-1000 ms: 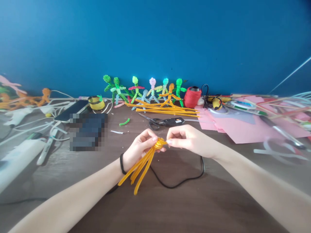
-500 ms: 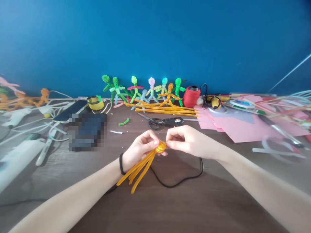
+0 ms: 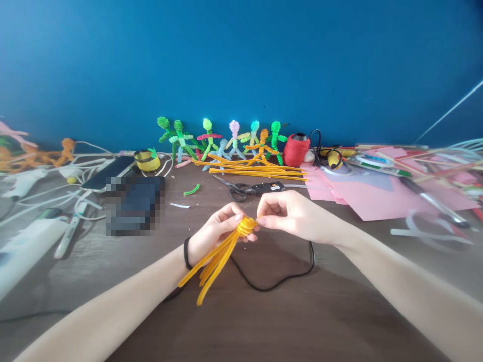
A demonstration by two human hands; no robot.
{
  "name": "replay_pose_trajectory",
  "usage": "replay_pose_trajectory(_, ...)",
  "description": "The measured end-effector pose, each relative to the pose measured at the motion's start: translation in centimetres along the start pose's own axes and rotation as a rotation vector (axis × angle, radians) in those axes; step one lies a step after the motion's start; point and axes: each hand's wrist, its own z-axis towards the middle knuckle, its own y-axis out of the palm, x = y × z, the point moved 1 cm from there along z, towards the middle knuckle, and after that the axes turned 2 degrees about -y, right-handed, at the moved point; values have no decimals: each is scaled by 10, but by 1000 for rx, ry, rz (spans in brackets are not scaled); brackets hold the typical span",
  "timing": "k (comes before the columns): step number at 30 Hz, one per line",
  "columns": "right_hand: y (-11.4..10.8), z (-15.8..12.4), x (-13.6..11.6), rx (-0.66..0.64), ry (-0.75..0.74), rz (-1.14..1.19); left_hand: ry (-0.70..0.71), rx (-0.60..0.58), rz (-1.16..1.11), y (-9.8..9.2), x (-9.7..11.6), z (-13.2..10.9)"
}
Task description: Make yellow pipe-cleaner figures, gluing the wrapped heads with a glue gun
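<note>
A bundle of yellow-orange pipe cleaners, coiled into a round knob at one end, is held above the brown table. My left hand grips it just by the knob, thumb on the near side, and the loose stems hang down toward my left wrist. My right hand pinches at the knob's right side, thumb and forefinger closed on what looks like a pipe cleaner end, mostly hidden by the fingertips. Beyond the hands lie black-handled scissors and several loose orange pipe cleaners.
Pipe-cleaner figures stand along the blue wall beside a red thread spool. Pink paper sheets and sticks lie at right. At left are a pixelated dark object, a phone, cables and a white power strip. A black cord crosses beneath my hands.
The knob has turned slightly in my fingers and shifted a little left, and the hanging stems have swung a bit left. Both hands keep their hold.
</note>
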Motion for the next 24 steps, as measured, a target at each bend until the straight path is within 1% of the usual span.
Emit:
replay_pose_trajectory(5,-1,-3,-4,1,13,-50,-16,-10,-12,0,0,0)
replay_pose_trajectory(10,1,-3,-4,43,-12,-115,-12,6,30,2,0,0)
replay_pose_trajectory(14,3,-4,-3,84,-54,-182,-7,-2,36,2,1,-1)
replay_pose_trajectory(24,6,-5,-5,111,-201,-314,8,-43,36,5,2,0)
